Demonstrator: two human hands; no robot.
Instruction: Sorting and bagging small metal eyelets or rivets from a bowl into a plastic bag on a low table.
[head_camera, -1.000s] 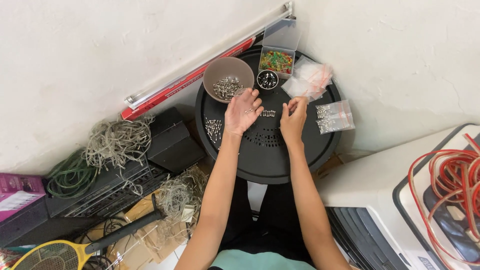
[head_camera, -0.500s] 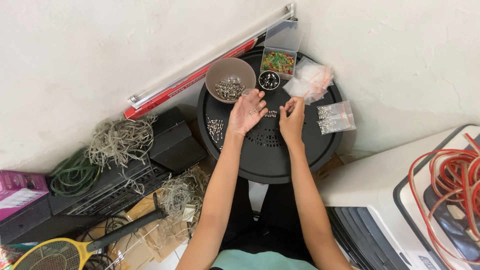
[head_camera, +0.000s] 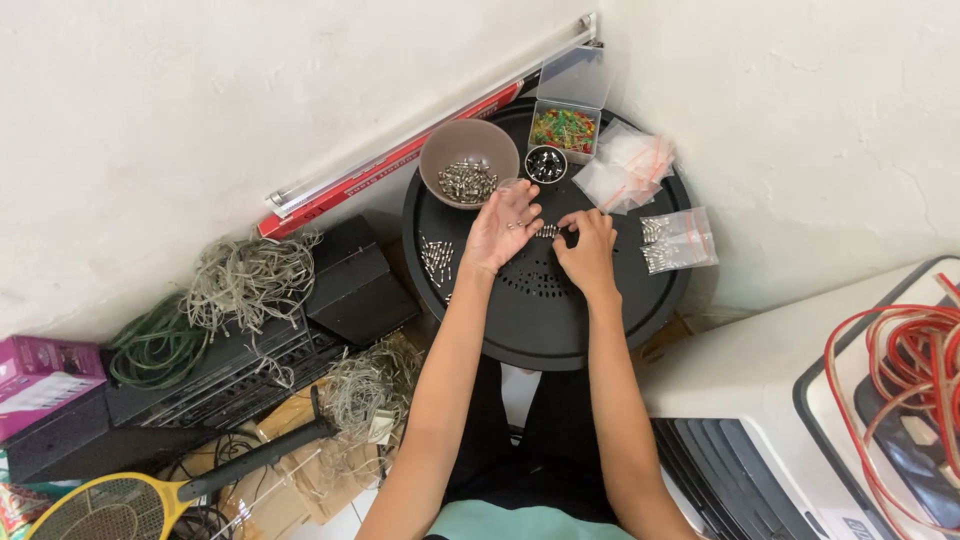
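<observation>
Head view: small metal parts (head_camera: 545, 231) are picked off the round black surface (head_camera: 560, 330) by the pinched right hand (head_camera: 588, 245), some lie in the cupped, open left hand (head_camera: 503, 225), and many remain in the bowl (head_camera: 468, 165).

A round black perforated plastic tabletop (head_camera: 540, 320) carries a brown bowl of metal pieces (head_camera: 468, 163) at eleven o'clock, clear plastic bags (head_camera: 678, 240) at two.

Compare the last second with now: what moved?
The left hand stayed palm-up over the round black tray, barely shifting. The right hand stayed beside it, fingertips at small metal pieces. The brown bowl, parts box and little bags kept their places.
</observation>
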